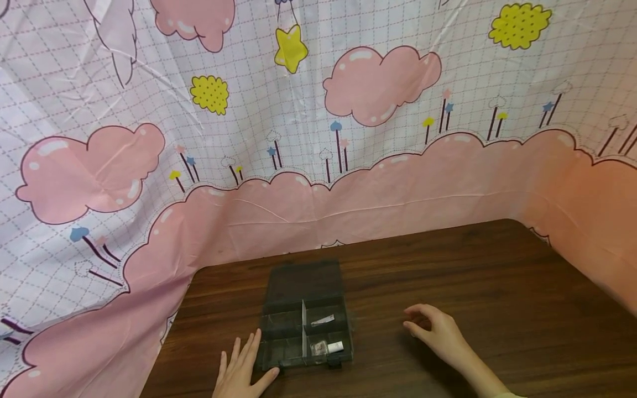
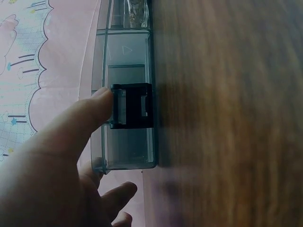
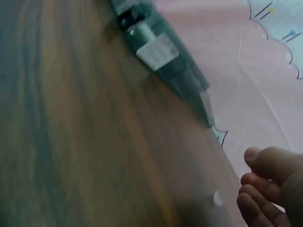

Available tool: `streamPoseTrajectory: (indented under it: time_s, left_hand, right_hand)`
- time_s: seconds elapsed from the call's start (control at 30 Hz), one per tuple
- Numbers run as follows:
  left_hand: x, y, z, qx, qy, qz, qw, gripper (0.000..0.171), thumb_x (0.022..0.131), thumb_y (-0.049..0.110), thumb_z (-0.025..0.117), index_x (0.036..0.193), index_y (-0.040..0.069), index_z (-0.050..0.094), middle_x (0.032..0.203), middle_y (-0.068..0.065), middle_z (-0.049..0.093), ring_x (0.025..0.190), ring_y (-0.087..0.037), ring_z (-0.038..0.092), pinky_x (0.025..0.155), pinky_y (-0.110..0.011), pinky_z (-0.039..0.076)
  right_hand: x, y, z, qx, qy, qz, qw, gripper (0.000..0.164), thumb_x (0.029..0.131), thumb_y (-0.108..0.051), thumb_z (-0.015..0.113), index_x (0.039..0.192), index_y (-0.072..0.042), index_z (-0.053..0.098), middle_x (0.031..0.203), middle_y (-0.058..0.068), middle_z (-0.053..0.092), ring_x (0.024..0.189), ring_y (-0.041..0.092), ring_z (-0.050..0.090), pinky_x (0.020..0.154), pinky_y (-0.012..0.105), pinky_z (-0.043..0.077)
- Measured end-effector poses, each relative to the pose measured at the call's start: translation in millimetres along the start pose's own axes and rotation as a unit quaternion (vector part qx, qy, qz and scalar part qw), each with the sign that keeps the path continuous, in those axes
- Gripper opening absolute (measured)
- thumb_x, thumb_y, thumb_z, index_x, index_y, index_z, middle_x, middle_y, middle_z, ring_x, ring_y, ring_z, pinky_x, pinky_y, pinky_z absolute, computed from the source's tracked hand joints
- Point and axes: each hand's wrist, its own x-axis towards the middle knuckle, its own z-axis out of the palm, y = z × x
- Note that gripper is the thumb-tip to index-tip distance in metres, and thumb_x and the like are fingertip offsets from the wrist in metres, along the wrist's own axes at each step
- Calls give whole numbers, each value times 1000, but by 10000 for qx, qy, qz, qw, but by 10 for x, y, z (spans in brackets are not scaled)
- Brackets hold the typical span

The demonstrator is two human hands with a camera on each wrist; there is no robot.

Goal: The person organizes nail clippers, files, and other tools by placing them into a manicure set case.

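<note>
A dark see-through plastic box (image 1: 293, 362) with compartments lies on the table, its lid (image 1: 306, 282) swung back. In the front right compartment is a small clear bottle (image 1: 319, 347) with a white cap (image 1: 335, 346). Behind it, a silver nail clipper (image 1: 323, 320) lies in the back right compartment. My left hand (image 1: 239, 370) spreads at the box's front left corner, fingers along the left side; its thumb touches the black latch (image 2: 132, 106). To the right of the box, my right hand (image 1: 438, 334) hovers over the table with loosely bent fingers, holding nothing.
The dark wood table (image 1: 448, 265) reaches back to a patterned cloth (image 1: 278, 215) hanging behind and along both sides. A second latch (image 1: 335, 362) sits at the box's front right. A pale patch (image 3: 158, 52) shows on the box's side in the right wrist view.
</note>
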Motion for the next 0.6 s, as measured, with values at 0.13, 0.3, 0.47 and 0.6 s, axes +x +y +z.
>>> streamPoseTrajectory:
  time_s: [0.13, 0.3, 0.47, 0.6]
  left_hand:
    - [-1, -2, 2, -6, 19, 9, 10000, 95, 82, 75, 48, 155, 21, 19, 154, -15, 27, 140, -47, 9, 107, -68, -5]
    - [-3, -4, 6, 16, 31, 27, 10000, 96, 81, 76, 47, 155, 22, 17, 154, -14, 26, 141, -46, 9, 106, -68, -4]
    - [-7, -8, 9, 42, 19, 25, 10000, 96, 81, 77, 46, 155, 23, 17, 155, -13, 26, 141, -46, 10, 106, -69, -3]
    - [-12, -3, 2, 35, 25, 25, 10000, 96, 82, 76, 46, 155, 22, 17, 155, -12, 26, 140, -46, 10, 106, -69, -3]
  right_hand:
    - [-21, 90, -12, -421, -59, 23, 9991, 29, 79, -13, 78, 103, -1, 66, 96, 5, 65, 79, 16, 64, 68, 18, 53]
    - [-25, 157, 20, -687, -138, 21, 9975, 30, 75, -14, 81, 99, -3, 67, 92, 2, 63, 78, 15, 62, 66, 19, 53]
    - [-30, 169, 34, -829, -154, -135, 9963, 27, 72, -7, 82, 95, -4, 68, 88, -1, 62, 75, 12, 61, 64, 19, 53]
    - [-40, 168, 31, -872, -132, -286, 9957, 22, 74, -3, 80, 93, -6, 68, 87, -1, 63, 72, 8, 61, 62, 19, 53]
